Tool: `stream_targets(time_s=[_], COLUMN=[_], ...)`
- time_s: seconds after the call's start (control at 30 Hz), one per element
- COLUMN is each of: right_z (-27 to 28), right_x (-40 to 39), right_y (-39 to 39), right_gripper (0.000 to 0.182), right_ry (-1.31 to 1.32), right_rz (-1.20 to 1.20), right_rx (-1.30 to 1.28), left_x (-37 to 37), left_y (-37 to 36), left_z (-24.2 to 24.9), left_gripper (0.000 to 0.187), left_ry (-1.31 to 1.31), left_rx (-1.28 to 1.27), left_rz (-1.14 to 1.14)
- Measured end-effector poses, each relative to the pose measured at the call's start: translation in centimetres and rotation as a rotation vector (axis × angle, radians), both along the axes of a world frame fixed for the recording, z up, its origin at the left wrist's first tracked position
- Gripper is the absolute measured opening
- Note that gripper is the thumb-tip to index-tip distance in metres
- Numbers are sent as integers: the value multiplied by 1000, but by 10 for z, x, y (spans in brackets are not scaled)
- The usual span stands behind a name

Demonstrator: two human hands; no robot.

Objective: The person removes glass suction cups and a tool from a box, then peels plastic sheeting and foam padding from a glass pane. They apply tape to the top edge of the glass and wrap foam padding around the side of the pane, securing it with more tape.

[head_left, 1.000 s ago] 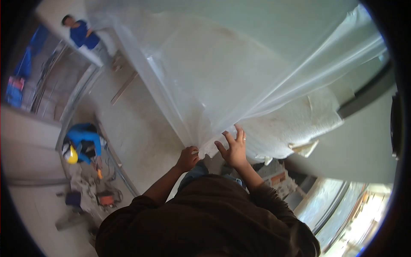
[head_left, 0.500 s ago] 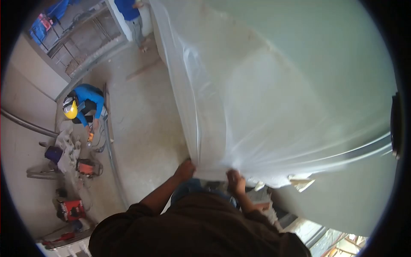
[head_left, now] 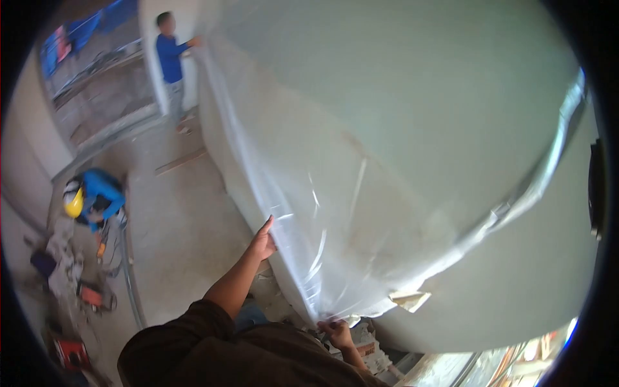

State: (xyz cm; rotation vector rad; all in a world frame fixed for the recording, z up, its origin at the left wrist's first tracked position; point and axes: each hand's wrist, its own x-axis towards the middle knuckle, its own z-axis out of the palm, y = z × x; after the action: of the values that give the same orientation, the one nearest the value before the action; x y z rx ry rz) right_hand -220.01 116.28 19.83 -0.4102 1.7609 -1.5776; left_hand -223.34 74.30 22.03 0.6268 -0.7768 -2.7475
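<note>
A translucent plastic sheet (head_left: 284,193) hangs wrinkled against the large pale wall. My left hand (head_left: 262,242) is at the sheet's left edge, its thumb pointing up along the edge and the other fingers partly hidden. Lower down, my right hand (head_left: 336,333) pinches the sheet's bottom corner in closed fingers. A torn, cream-coloured scrap (head_left: 411,300) sticks out at the sheet's lower edge, right of my right hand.
A person in blue (head_left: 170,58) stands at the far end, one hand at the wall edge. Another person in a yellow helmet (head_left: 93,197) crouches on the left with an orange power tool (head_left: 102,248). Rubble (head_left: 380,355) lies below my right hand.
My left hand has moved up the sheet's edge, away from my right hand, which stays at the bottom. The view has shifted, bringing more of the far person into sight.
</note>
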Motion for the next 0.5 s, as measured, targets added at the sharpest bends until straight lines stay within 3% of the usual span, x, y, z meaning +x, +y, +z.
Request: stream_targets(time_s=[0.1,0.13,0.2,0.23,0.3,0.37,0.4,0.43,0.47,0.5], right_z=[-4,2,-42,-3,-42,40,51,86,85,106], right_x=[0,1,-10,-11,-17,-18,-35,-39,-49,-52], right_y=[-10,-11,-3,-7,-6,-25,-30,-39,-53,-65], right_gripper=[23,28,21,23,24,74,98,115,122,122], right_ry=[35,330,647,465,356,-96,75,115,222,242], right_rz=[229,269,253,224,28,-228,-90,-132,-131,-112], right_rx=[222,312,134,347,-136,-286,-291,-245,-300,-356], left_x=[-14,-8,16,37,77,112,133,151,156,157], left_y=[-24,-35,-40,-39,-47,-67,-82,-97,-102,-94], left_z=[-40,-52,-63,-64,-78,-115,-128,-141,-150,-136], left_gripper=[40,41,42,43,44,46,48,49,51,54], left_ry=[34,32,-9,-49,-95,-74,-14,41,91,-25], left_rx=[-83,-79,-53,-37,9,75,85,109,150,172], left_rz=[2,61,113,111,114,136,82,10,-84,26])
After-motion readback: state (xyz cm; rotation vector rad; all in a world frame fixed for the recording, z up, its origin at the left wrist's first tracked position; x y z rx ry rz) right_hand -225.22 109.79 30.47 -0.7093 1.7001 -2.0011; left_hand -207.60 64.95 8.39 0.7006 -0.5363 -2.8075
